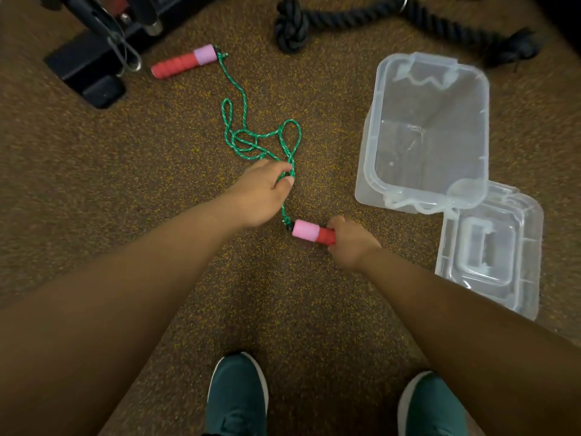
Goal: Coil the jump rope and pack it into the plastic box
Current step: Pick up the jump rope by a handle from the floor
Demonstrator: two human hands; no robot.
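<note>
A green jump rope [239, 121] lies in loose tangled loops on the brown speckled floor. Its far handle [184, 62], red with a pink end, rests at the upper left. My right hand [352, 243] grips the near red-and-pink handle [309, 232] just above the floor. My left hand [262, 191] pinches the rope a short way up from that handle. The clear plastic box [371, 146] stands open and empty to the right, apart from both hands.
The box's clear lid [490, 247] lies flat at the right, partly under the box. A thick black rope [345, 18] runs along the top. Black gym equipment [91, 64] stands at the upper left. My two teal shoes [237, 394] are at the bottom.
</note>
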